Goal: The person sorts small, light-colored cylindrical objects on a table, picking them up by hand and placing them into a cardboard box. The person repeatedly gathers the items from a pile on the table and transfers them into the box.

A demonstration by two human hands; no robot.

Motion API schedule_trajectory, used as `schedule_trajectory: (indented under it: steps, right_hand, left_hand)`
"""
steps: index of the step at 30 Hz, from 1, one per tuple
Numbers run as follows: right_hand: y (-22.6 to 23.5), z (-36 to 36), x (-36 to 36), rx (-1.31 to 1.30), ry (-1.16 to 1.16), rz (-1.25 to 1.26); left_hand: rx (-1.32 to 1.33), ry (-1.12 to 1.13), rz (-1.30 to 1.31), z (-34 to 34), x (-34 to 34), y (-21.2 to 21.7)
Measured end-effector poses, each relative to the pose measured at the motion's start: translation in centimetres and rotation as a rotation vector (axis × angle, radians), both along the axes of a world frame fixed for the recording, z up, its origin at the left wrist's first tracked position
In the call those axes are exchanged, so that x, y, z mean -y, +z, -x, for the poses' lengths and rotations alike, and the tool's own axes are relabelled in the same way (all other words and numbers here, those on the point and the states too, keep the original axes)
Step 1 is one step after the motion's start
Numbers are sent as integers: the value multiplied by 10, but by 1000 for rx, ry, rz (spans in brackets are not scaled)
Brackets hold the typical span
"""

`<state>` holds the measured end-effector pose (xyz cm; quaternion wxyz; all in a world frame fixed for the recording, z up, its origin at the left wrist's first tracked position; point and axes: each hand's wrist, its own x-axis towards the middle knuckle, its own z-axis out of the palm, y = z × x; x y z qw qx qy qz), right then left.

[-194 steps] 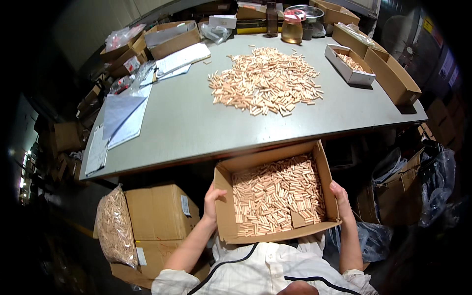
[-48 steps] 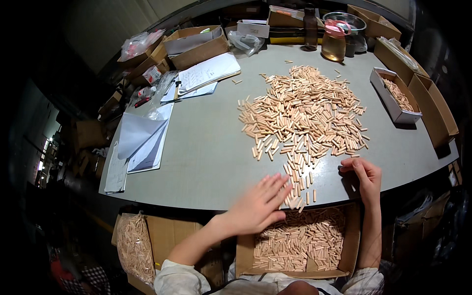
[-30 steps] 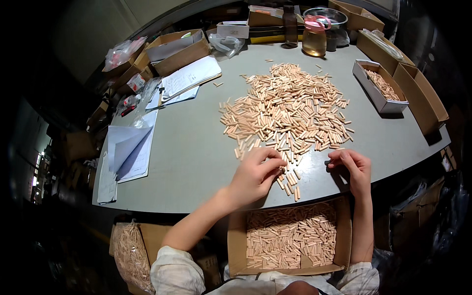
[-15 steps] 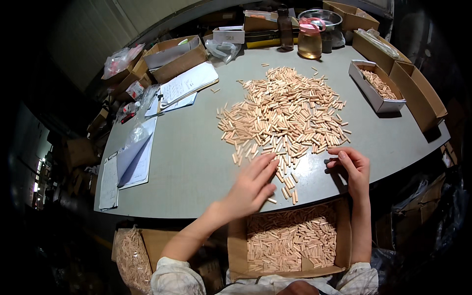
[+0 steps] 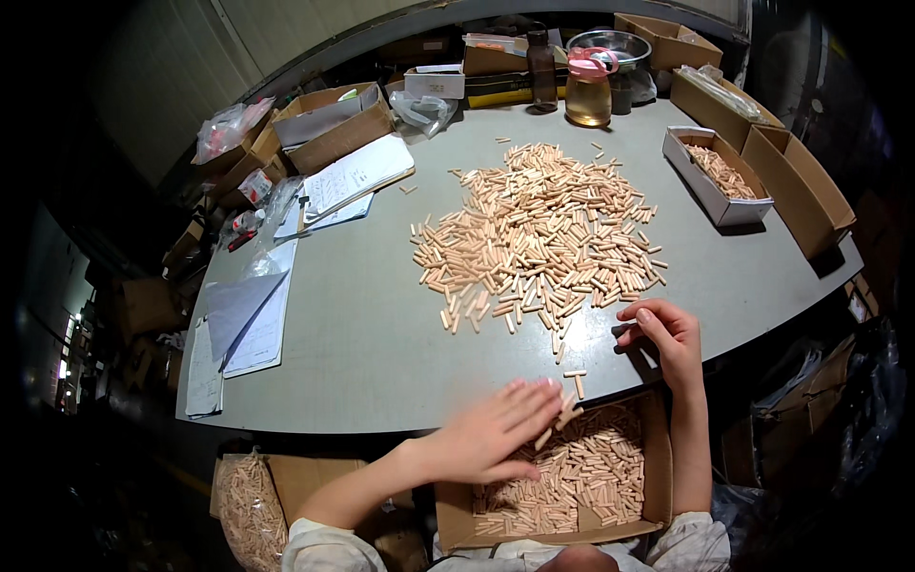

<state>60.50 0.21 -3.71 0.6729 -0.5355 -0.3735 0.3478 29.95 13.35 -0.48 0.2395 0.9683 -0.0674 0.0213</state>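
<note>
A loose pile of small wooden dowel pins [image 5: 543,224] covers the middle of the table. My left hand [image 5: 500,429] lies flat over the table's near edge, its fingers stretched out and slightly blurred. A few dowel pins [image 5: 569,412] tumble beside its fingertips, above a cardboard box [image 5: 658,458]. That box, below the edge, holds many more pins and is partly covered by my left hand. To the right of the pile's near end, my right hand [image 5: 667,338] rests with fingers loosely bent and apart, and no pin shows in it.
A white box of dowels [image 5: 717,195] stands at right beside an open carton [image 5: 801,195]. Notebooks [image 5: 357,176] and papers [image 5: 253,329] lie left. A pink-lidded jug [image 5: 588,95] and a dark bottle [image 5: 541,76] stand at the back. A clear bag of dowels [image 5: 250,500] sits lower left.
My left hand has moved from the pile's near end toward me, over the table edge, sweeping several dowels off toward the box. My right hand has stayed nearly in place.
</note>
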Motion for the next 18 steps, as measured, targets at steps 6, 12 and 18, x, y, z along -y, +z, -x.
schedule_trajectory:
  steps: [6,12,18]
  right_hand:
    - [-1,1,-2,-2,-20,4]
    - [-2,-3,-3,12,-93,-29]
    - [-5,-1,-8,5,-108,-48]
  left_hand:
    - [27,-59,393,1,-12,10]
    - [90,339,-85,-85,-37,-11]
    - [109,457,-169,-128,-47,-39]
